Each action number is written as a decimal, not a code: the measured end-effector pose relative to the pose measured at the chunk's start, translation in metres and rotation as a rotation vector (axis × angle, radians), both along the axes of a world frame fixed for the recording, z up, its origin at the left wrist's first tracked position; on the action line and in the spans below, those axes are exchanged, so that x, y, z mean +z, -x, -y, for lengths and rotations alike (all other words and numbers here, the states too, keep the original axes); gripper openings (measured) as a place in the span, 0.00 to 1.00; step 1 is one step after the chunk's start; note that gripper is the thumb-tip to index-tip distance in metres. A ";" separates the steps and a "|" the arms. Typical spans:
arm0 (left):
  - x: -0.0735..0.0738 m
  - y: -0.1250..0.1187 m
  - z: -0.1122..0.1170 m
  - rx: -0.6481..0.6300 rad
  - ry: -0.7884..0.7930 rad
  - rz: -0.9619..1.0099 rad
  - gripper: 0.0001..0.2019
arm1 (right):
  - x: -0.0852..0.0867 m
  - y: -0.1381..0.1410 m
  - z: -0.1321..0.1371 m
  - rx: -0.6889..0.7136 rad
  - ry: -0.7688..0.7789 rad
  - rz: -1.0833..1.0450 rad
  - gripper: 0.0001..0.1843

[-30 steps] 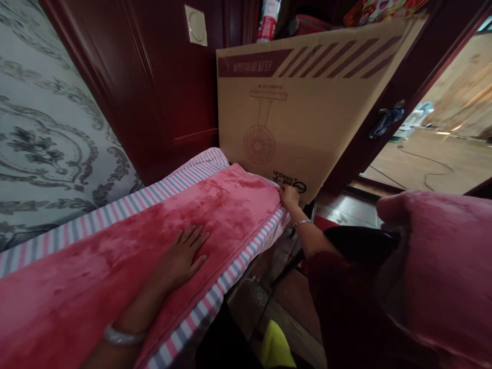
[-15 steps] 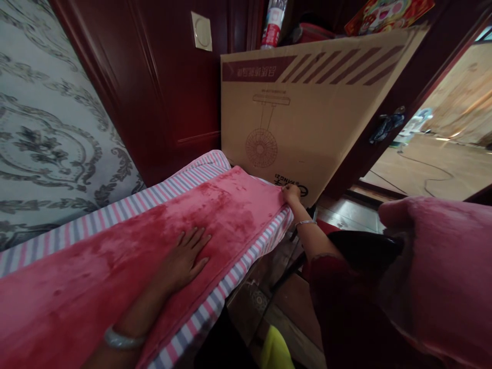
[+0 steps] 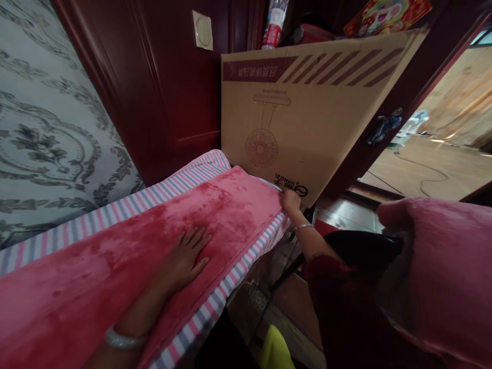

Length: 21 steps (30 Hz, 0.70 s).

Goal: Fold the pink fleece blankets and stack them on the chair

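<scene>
A red plush blanket (image 3: 115,256) lies along a mattress covered in a pink, white and grey striped sheet (image 3: 126,205). My left hand (image 3: 184,259) rests flat on the blanket with fingers spread, a pale bangle on its wrist. My right hand (image 3: 290,201) reaches to the far corner of the blanket, beside a big cardboard fan box (image 3: 307,107). Its fingers are pinched on the blanket's corner. A thin bracelet circles that wrist. More of the pink plush fabric (image 3: 446,271) is bunched over my right arm.
The cardboard box leans against a dark red wooden door and wall (image 3: 172,87). Patterned grey wallpaper (image 3: 49,138) runs along the left. An open doorway (image 3: 434,154) at the right shows a wooden floor with a cable. A yellow-green object (image 3: 274,351) sits low near the bed.
My right hand has slid slightly down along the blanket's far corner. The left hand stays flat in place. The view has shifted a little.
</scene>
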<state>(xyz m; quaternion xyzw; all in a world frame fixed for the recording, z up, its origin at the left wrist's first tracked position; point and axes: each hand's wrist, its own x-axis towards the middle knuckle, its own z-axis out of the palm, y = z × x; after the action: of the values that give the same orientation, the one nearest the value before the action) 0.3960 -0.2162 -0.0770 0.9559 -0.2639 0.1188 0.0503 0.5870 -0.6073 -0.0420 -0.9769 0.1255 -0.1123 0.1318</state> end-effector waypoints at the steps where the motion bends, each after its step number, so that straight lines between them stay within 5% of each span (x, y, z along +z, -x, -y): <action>1: 0.000 0.000 0.000 0.001 0.001 -0.003 0.30 | 0.002 0.001 0.000 0.006 0.017 0.009 0.20; 6: 0.001 0.001 0.000 -0.004 0.006 0.002 0.30 | 0.009 0.009 -0.014 0.062 0.083 0.084 0.24; 11: 0.001 0.002 0.001 -0.007 0.007 0.004 0.31 | -0.014 0.018 -0.043 0.185 0.124 0.093 0.37; 16: 0.004 0.010 0.002 0.000 -0.031 -0.012 0.31 | -0.035 0.016 -0.048 0.196 0.172 -0.012 0.38; 21: 0.025 0.006 0.005 0.013 -0.083 -0.123 0.31 | -0.040 0.011 -0.045 0.193 0.162 -0.029 0.40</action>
<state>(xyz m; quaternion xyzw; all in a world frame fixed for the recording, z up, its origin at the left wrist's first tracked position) 0.3899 -0.2213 -0.0520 0.9643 -0.2590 0.0493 0.0261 0.5764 -0.5622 -0.0816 -0.9934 0.0233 -0.0947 0.0609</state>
